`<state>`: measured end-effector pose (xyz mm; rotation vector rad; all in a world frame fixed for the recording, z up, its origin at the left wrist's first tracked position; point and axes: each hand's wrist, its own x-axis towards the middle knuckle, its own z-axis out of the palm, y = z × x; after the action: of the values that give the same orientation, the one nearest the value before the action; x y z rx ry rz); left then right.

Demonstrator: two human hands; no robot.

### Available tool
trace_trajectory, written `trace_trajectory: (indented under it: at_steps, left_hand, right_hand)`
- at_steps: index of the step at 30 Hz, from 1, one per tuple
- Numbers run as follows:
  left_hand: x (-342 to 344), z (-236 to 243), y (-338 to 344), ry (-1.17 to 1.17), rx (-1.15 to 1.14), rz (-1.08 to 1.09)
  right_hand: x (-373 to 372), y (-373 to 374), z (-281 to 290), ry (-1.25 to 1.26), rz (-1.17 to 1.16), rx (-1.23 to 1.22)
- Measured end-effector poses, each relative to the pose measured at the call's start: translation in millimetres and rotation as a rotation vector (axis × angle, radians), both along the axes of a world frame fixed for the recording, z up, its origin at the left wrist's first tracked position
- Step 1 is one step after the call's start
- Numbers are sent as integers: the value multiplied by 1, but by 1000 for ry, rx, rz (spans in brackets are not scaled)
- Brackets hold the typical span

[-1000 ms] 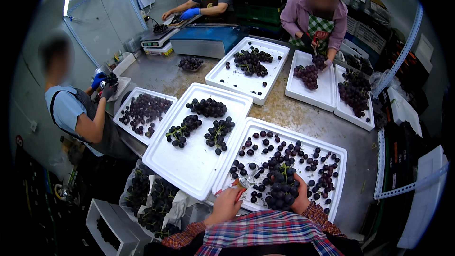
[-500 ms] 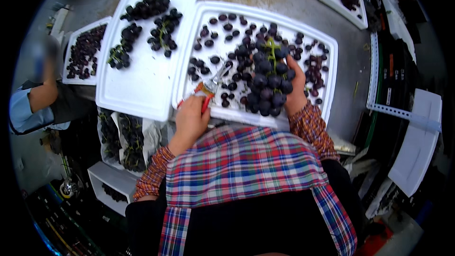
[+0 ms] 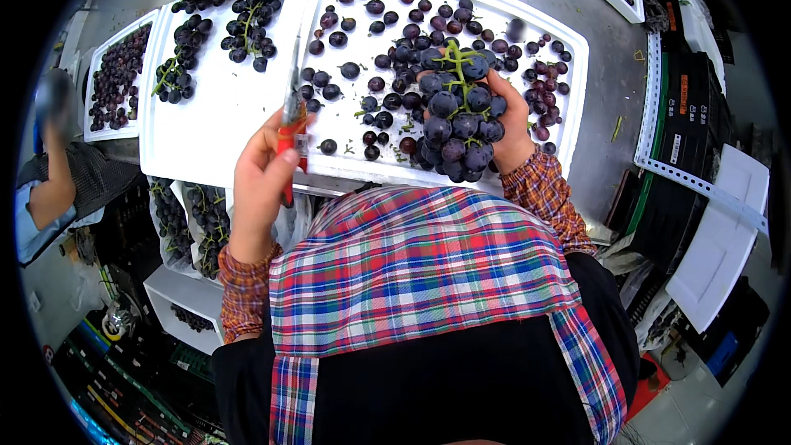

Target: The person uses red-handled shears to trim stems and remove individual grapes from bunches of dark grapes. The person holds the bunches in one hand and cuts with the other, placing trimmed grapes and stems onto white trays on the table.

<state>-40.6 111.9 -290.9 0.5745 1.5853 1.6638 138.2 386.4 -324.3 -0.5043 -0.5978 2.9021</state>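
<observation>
My right hand is closed around a bunch of dark grapes, green stem upward, above the right-hand white foam tray. The fingers behind the bunch are partly hidden. My left hand grips red-handled pruning snips at the near left corner of that tray, their blades pointing away from me. A gap separates the snips from the bunch. Many loose dark grapes and bits of green stem lie in the tray below.
To the left, a second white foam tray carries several grape bunches. A smaller tray of loose grapes sits beyond it. Boxed bunches stand below the table edge. Another person's arm is at far left; a perforated metal rail runs along the right.
My left hand has drawn back left with the snips, away from the bunch, and turned the blades from rightward to straight ahead. The right hand still holds the bunch.
</observation>
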Motion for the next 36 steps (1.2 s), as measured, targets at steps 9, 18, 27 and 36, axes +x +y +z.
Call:
trace_trajectory:
  at_steps: [9,18,27,36]
  left_hand:
    - [24,21,10,-467,27,-128]
    - [21,32,3,-309,-157,-182]
    - [21,12,6,-86,-351,-255]
    - [12,43,12,275,-357,-403]
  right_hand:
    - [-4,-13,13,53,63,146]
    - [-3,-23,15,-9,41,270]
    - [5,-16,6,23,-23,79]
    - [8,-6,-12,-129,-23,-66]
